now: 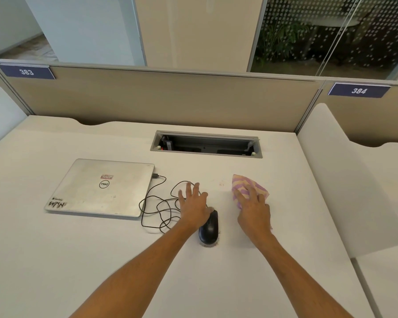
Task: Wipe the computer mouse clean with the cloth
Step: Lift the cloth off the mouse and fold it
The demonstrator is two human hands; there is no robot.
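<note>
A black wired computer mouse (209,229) lies on the white desk (101,260). My left hand (194,204) is spread flat just to its upper left, fingers apart, thumb touching the mouse's front end. A pink and yellow striped cloth (244,184) lies on the desk to the right of the mouse. My right hand (254,208) rests on top of the cloth with fingers spread, covering its near part. The mouse's black cable (157,203) loops in a tangle to the left.
A closed silver laptop (101,188) lies at the left, with the cable plugged into its right side. An open cable tray (206,144) is set into the desk behind the hands. A beige partition (161,99) closes the back; a white divider (345,180) stands at the right.
</note>
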